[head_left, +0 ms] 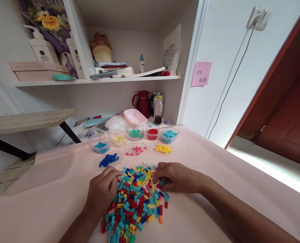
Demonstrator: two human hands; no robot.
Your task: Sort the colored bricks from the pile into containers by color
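Observation:
A pile of small toy building bricks [132, 202] in many colours lies on the pink tabletop before me. At the pile's left edge rests my left hand [101, 187], its fingers curled together; whatever may be in them is hidden. My right hand [176, 177] reaches over the right side of the pile, fingers bent downward and thumb apart from them, with the tips among the bricks. No brick shows clearly in its grasp. Sorted bricks sit behind: dark blue bricks [109, 160] on a clear lid, pink bricks [137, 150], and yellow bricks [163, 149].
Farther back stand clear tubs with green bricks [136, 133], red bricks [152, 133] and light blue bricks [169, 135]. Behind them are a pink basin [135, 116], a dark red jug [143, 104] and a bottle [158, 109]. A clear plastic lid [43, 172] lies at left.

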